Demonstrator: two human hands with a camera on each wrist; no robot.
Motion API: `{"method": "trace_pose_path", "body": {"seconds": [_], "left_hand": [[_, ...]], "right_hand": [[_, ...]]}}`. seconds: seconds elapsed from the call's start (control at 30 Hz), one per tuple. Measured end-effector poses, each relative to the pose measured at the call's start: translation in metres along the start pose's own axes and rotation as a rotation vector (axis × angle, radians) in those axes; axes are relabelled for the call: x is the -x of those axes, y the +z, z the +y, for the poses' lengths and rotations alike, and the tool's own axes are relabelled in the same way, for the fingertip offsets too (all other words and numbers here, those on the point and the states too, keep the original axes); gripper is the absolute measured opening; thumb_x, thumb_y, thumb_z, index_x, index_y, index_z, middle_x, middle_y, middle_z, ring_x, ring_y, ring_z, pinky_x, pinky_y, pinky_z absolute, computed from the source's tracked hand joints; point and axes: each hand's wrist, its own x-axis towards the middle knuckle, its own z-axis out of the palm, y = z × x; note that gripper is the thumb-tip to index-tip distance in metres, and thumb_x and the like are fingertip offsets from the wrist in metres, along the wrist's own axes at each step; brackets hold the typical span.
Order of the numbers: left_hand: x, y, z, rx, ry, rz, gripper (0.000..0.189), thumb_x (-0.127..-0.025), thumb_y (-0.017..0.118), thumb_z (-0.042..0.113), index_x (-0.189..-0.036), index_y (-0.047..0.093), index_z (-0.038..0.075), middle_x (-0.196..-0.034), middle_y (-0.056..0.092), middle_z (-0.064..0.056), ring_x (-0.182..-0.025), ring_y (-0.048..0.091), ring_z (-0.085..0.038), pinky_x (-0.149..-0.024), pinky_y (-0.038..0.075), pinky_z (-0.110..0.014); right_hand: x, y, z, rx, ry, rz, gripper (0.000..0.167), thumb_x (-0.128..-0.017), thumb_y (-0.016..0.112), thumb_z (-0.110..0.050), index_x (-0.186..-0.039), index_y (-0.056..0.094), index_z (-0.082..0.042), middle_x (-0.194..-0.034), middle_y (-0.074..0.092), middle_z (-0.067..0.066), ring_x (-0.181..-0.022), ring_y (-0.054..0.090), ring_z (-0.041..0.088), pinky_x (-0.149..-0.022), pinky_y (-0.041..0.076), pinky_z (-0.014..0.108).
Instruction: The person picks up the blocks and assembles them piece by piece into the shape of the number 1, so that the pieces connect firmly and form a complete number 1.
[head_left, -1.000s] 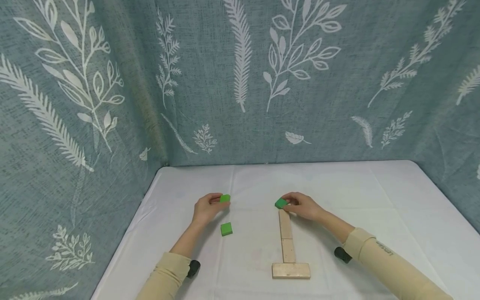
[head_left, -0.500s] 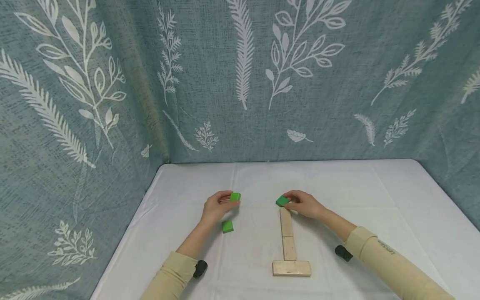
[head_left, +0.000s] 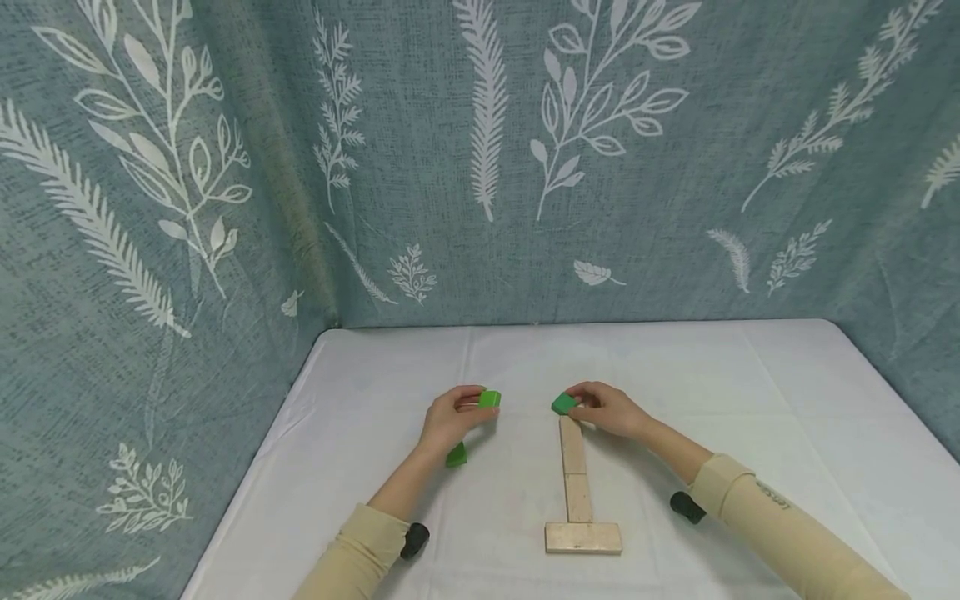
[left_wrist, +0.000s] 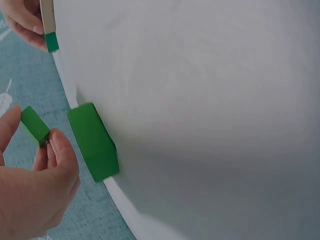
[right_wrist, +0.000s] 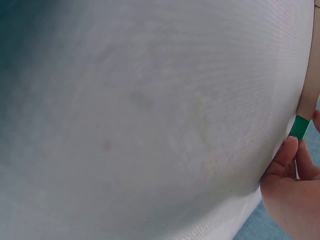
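Note:
Between thumb and fingers, my left hand [head_left: 448,418] pinches a light green block [head_left: 490,399] above the table; the left wrist view also shows this green block [left_wrist: 35,126] in its grip. A second green block [head_left: 456,456] lies on the cloth, partly hidden behind the left wrist in the head view. My right hand [head_left: 611,410] pinches a darker green block [head_left: 564,403] at the far end of a row of wooden planks. In the right wrist view that green block [right_wrist: 300,127] meets the plank's end. Two wooden planks [head_left: 573,467] run end to end toward me.
A wooden plank [head_left: 582,538] lies crosswise at the near end of the row. White cloth covers the table [head_left: 675,358]. A blue-green curtain [head_left: 435,167] with white leaf prints hangs behind and at both sides.
My left hand has moved right with its green block, toward the row, and its wrist now partly covers the block on the cloth. My right hand stays almost still at the row's far end.

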Motion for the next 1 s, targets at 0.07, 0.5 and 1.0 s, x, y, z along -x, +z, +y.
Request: {"method": "trace_pose_path", "body": {"seconds": [0.07, 0.5, 1.0], "left_hand": [[0.000, 0.003, 0.001, -0.004, 0.001, -0.011, 0.048, -0.082, 0.079, 0.023, -0.124, 0.063, 0.006, -0.116, 0.065, -0.006, -0.105, 0.061, -0.023, -0.090, 0.048, -0.039], [-0.002, 0.025, 0.006, -0.062, 0.042, -0.060, 0.047, -0.081, 0.080, 0.020, -0.122, 0.064, 0.003, -0.111, 0.066, -0.008, -0.102, 0.062, -0.024, -0.085, 0.050, -0.037], [-0.007, 0.045, 0.015, -0.164, 0.095, -0.138, 0.043, -0.080, 0.080, 0.018, -0.118, 0.066, 0.002, -0.109, 0.067, -0.010, -0.096, 0.062, -0.023, -0.080, 0.052, -0.035]], "right_hand": [[0.000, 0.000, 0.000, -0.001, -0.001, 0.001, 0.038, -0.094, 0.062, -0.018, -0.125, 0.058, 0.003, -0.101, 0.058, 0.007, -0.085, 0.047, 0.018, -0.070, 0.042, 0.033], [-0.001, 0.001, 0.003, -0.003, -0.004, -0.006, 0.038, -0.094, 0.062, -0.018, -0.126, 0.058, 0.003, -0.099, 0.058, 0.006, -0.081, 0.047, 0.018, -0.067, 0.041, 0.033], [-0.001, 0.002, 0.001, 0.002, 0.006, 0.004, 0.037, -0.094, 0.063, -0.018, -0.125, 0.059, 0.002, -0.096, 0.058, 0.005, -0.078, 0.046, 0.017, -0.064, 0.041, 0.032]]}}
